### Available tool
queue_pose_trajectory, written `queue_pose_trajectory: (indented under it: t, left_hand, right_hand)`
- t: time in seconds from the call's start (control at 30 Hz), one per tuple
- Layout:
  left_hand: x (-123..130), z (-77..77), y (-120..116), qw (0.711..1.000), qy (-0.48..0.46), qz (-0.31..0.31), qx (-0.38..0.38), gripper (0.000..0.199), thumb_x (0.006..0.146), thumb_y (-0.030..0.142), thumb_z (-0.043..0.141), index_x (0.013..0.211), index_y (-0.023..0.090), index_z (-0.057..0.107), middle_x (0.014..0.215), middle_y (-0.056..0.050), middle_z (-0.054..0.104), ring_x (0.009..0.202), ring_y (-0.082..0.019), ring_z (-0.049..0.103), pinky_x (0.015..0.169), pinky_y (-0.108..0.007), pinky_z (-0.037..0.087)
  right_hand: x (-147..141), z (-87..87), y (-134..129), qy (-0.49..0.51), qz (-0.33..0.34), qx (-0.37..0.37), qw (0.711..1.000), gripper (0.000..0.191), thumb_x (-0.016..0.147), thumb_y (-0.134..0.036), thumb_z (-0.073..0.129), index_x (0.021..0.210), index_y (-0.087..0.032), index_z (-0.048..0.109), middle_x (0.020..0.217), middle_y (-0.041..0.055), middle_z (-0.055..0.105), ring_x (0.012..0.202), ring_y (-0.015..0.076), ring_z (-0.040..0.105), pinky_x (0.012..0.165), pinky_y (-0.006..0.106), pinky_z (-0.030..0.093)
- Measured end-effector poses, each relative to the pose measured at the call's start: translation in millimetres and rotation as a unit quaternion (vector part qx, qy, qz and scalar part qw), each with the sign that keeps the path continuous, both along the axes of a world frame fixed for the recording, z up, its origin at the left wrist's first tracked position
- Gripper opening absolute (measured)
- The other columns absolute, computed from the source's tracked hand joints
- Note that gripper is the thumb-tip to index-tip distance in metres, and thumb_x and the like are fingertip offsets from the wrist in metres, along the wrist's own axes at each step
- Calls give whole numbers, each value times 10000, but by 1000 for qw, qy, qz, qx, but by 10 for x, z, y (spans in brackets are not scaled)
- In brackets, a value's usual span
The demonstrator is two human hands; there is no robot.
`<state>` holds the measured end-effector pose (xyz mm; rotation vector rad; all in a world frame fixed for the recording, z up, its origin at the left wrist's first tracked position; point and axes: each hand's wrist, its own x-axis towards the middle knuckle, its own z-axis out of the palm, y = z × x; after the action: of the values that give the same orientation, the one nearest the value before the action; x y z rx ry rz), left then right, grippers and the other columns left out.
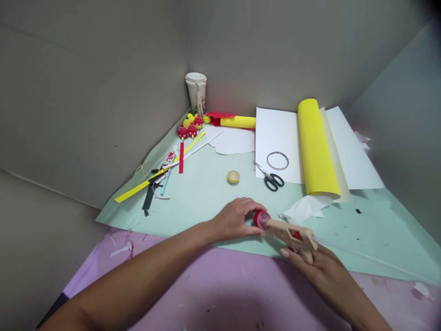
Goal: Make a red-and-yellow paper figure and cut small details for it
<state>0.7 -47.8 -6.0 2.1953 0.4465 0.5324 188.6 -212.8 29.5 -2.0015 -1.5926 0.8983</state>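
Note:
Between the thumb and fingers of my left hand (pixel 237 218) is a small red ridged paper cup (pixel 259 220), its hollow side facing right. My right hand (pixel 319 266) grips the handle of a beige hot glue gun (pixel 287 233), with a clear glue stick (pixel 365 257) trailing out behind it. The gun's nozzle reaches the hollow of the red cup; whether it touches cannot be seen. A small yellow ridged paper cup (pixel 233 177) rests on the green sheet beyond my left hand.
Black-handled scissors (pixel 272 180) and a thin ring (pixel 277 161) lie on white paper (pixel 275 128). A yellow corrugated roll (pixel 317 147) stands right. Paper strips (pixel 138 189) and red and yellow ornaments (pixel 192 130) lie left, near a lidded cup (pixel 196 92). Grey walls enclose the back.

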Motion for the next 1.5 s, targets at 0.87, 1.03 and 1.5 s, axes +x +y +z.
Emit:
queue_pose_trajectory:
  t: [0.87,1.03,1.5]
  left_hand:
    - [4,-17,5,1000,4,-18,3,553,711,506,791,1140,195,632,1050,-78,688,966,-212,610,902,-347,441]
    - [7,-29,7,1000,3,-24,11,560,711,516,787,1144,197,632,1025,-71,691,952,-209,611,893,-338,440]
    - [-8,8,-17,1000,-3,3,9,538,711,469,803,1131,178,636,1040,-74,688,948,-203,611,899,-331,447]
  right_hand:
    - [68,11,-2,-49,-4,7,999,464,874,-504,564,1291,-326,658,1299,38,668,1217,324,609,947,434,549]
    - [33,8,1,-48,-3,6,999,495,898,-532,515,1329,-317,628,1300,46,668,1251,323,582,993,460,515]
    - [77,-5,-56,-61,5,-11,998,461,886,-529,538,1260,-301,686,1208,60,720,1168,322,643,917,432,560]
